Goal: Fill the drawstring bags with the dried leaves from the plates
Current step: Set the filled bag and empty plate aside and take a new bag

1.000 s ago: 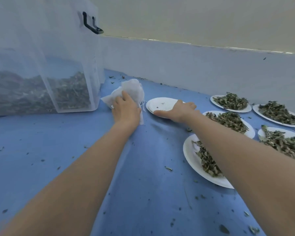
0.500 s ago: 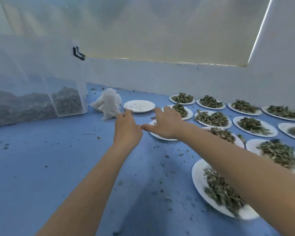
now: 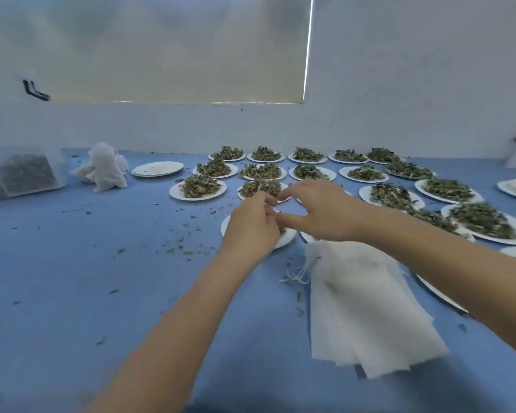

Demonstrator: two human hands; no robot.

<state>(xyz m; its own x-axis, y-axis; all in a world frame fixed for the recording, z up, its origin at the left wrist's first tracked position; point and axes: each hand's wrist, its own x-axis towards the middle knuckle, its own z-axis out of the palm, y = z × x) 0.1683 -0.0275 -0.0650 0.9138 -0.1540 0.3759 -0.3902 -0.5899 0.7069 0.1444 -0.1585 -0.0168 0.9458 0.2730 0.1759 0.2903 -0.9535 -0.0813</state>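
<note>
Now drawn back over nearest plate (image 3: 286, 240), left hand (image 3: 251, 226) and right hand (image 3: 322, 213) loosely curled, grip unclear; could scatter leaves (image 3: 261, 187).

The bench (image 3: 72, 278) is plain blue, flecked with dark green crumbs. The plates (image 3: 197, 194) are white, heaped with dull green-brown dried leaves (image 3: 201, 184). The flat stack of bags (image 3: 367, 311) is white, as are the filled bags (image 3: 105, 168). The bin (image 3: 27, 174) is clear, showing dark leaves. The wall (image 3: 414, 84) is pale white.
</note>
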